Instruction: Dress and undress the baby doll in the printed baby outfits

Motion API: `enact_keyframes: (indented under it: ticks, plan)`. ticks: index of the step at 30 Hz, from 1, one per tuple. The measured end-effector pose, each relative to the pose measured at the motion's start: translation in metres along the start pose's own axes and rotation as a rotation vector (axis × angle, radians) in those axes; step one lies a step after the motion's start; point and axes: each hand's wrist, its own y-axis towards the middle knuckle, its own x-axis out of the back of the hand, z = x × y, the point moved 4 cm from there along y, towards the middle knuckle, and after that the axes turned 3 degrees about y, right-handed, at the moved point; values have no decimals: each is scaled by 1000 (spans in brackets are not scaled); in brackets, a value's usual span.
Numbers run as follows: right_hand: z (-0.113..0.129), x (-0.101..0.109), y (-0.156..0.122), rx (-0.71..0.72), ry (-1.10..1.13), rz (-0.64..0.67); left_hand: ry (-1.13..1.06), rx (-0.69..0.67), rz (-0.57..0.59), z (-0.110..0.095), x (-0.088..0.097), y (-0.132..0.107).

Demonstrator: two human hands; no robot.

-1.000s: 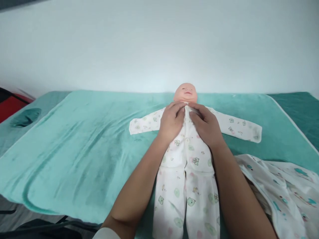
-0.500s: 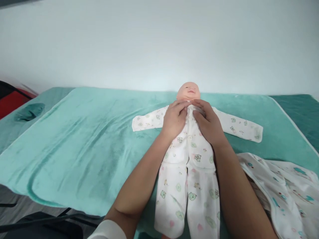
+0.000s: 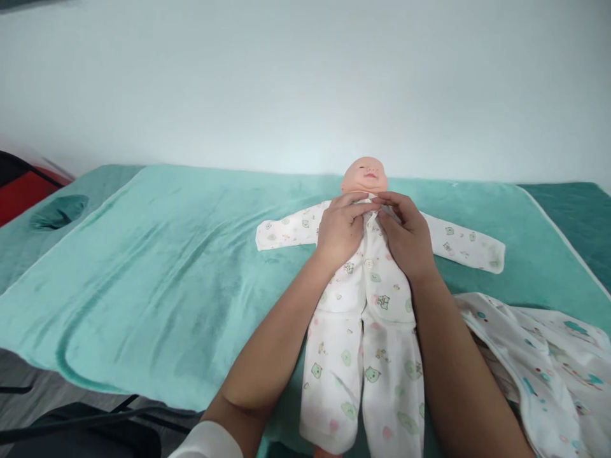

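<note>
A baby doll (image 3: 365, 173) lies on its back, its head towards the wall. It wears a white printed top (image 3: 386, 280) with a front opening, its sleeves spread out to both sides, and matching trousers (image 3: 331, 375). At the neckline my left hand (image 3: 342, 228) has its fingers bent on the top's edge. My right hand (image 3: 407, 234) is just across from it, thumb and fingers pinching the other edge of the opening. The fingertips of both hands nearly meet below the doll's chin. The fastening between them is mostly hidden.
A teal plush blanket (image 3: 143, 273) covers the padded bed, which has a round hole (image 3: 60, 211) at its left end. White printed cloth (image 3: 558, 375) lies rumpled at the right front. Behind is a pale wall (image 3: 305, 83); a dark chair (image 3: 86, 432) stands at the lower left.
Both hands stay at the doll's neckline; the left fingers have shifted slightly towards the right hand. The whole view has moved a little, and the doll appears slightly farther right.
</note>
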Motion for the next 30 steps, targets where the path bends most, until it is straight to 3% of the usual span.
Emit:
enact_keyframes:
  ticks: [6,11,14,18,25,30]
  plan:
    - [1,4,-7,9,-29,-31,-36,49,-108,-4,8,-16]
    - [7,9,-39,-6,-15,-22,27,-57,-29,-9,12,-44]
    - [12,10,-57,74,-22,27,34,-93,-6,-7,14,-52]
    - [16,9,-62,153,-46,56,19,-111,11,-2,15,-48]
    - [20,7,-56,136,-94,46,-78,-77,57,6,15,-35]
    - [27,7,-55,200,-172,20,-163,-59,79,9,17,-32]
